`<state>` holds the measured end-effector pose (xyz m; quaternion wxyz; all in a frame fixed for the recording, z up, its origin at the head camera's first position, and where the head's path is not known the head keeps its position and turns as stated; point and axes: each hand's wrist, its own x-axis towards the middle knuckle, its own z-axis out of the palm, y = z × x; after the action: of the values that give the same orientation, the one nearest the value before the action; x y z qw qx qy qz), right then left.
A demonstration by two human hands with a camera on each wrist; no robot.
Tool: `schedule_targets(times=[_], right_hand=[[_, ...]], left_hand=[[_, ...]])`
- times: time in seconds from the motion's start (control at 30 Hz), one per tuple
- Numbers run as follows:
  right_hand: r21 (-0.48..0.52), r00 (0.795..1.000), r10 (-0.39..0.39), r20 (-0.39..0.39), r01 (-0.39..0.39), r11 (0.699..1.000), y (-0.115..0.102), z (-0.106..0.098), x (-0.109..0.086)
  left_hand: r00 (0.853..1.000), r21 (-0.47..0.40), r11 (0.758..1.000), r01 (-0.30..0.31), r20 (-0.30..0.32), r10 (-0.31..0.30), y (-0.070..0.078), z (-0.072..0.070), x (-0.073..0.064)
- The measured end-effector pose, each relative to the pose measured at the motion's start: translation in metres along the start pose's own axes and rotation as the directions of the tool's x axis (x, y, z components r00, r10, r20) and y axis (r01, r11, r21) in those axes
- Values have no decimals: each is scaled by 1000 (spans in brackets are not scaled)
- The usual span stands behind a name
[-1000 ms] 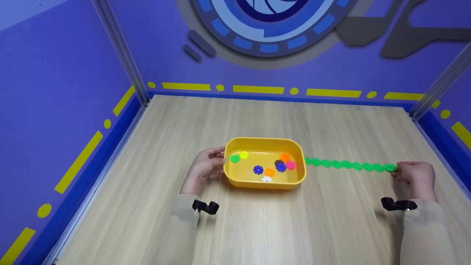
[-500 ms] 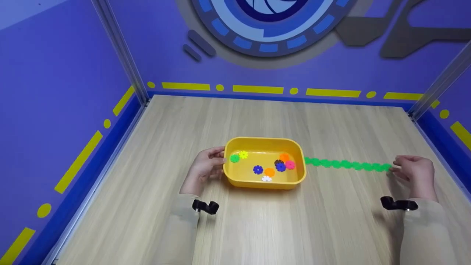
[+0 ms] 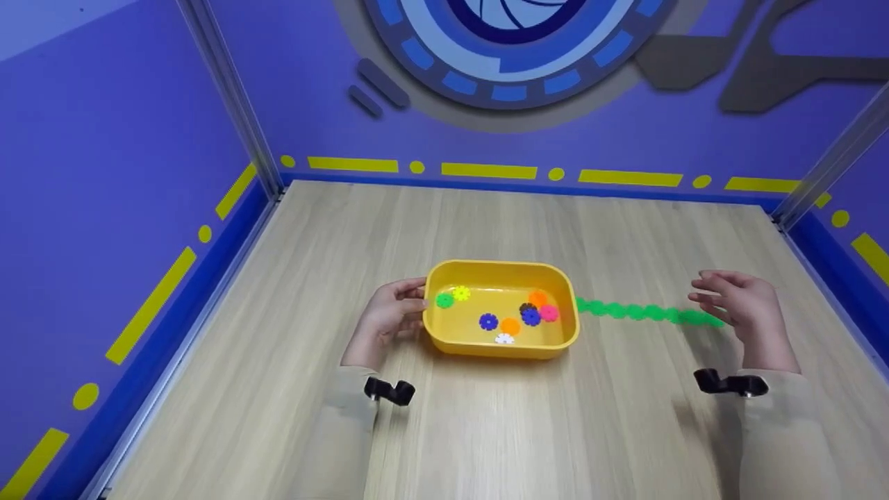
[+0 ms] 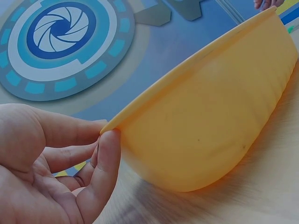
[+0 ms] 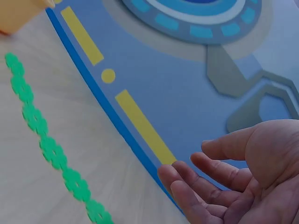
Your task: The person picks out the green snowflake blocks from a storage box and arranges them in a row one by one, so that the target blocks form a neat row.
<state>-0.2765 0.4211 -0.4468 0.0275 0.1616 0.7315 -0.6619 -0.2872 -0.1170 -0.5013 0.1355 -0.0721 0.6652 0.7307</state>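
A yellow plastic basin (image 3: 500,350) stands mid-table with several small snowflake discs in it, among them a yellow disc (image 3: 460,293) and a white disc (image 3: 504,339). My left hand (image 3: 389,310) pinches its left rim; thumb and finger meet at the edge in the left wrist view. From the basin's right side runs a straight chain of linked green snowflake discs (image 3: 632,311), flat on the table. My right hand (image 3: 746,305) is raised by the chain's right end, fingers loosely bent and holding nothing. The right wrist view shows the hand (image 5: 233,172) apart from the green chain (image 5: 51,151).
The wooden table (image 3: 542,430) is walled in by blue-purple panels with yellow markings (image 3: 489,171). Metal posts (image 3: 233,97) stand at the back corners. Black wrist mounts (image 3: 730,382) sit on both sleeves.
My right hand has let go of the chain's right end, lifted, and shifted left, its fingers loosening. The left hand stays at the basin, and basin and chain lie as before.
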Motion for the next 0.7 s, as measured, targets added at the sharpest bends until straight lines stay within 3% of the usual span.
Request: schedule_targets(times=[0.47, 0.7], right_hand=[[-101, 983, -101, 156, 117, 988, -10, 48, -2], [-211, 970, -143, 197, 185, 960, -19, 85, -6]], left_hand=[[1000, -9, 1000, 30, -1, -30, -1, 0, -1], [1000, -6, 1000, 17, -3, -17, 0, 1, -1]])
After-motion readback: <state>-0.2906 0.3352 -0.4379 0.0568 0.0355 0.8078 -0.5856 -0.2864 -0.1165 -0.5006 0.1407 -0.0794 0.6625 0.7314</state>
